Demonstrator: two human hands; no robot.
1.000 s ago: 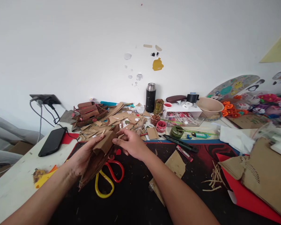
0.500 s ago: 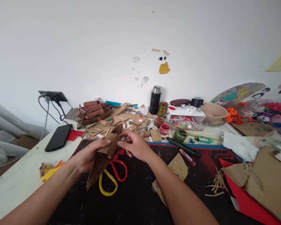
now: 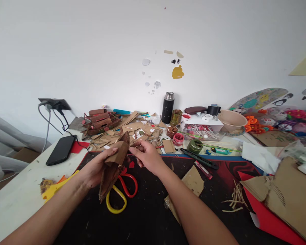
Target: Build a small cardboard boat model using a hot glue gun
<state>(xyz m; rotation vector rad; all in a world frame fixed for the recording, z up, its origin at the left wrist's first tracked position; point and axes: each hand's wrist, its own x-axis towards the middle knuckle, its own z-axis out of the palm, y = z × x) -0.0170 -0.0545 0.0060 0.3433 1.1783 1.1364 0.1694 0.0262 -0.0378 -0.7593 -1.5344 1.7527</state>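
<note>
Here's the boat (image 3: pixel 114 166), held up over the desk (image 3: pixel 24 185), in from its left edge, long axis slanting rightward toward the back edge. The left hand (image 3: pixel 95 168) grips it, thumb pressed on top; the right hand (image 3: pixel 149 157) is just right, thumb and forefinger close together, whether pinching anything I can't tell.
</note>
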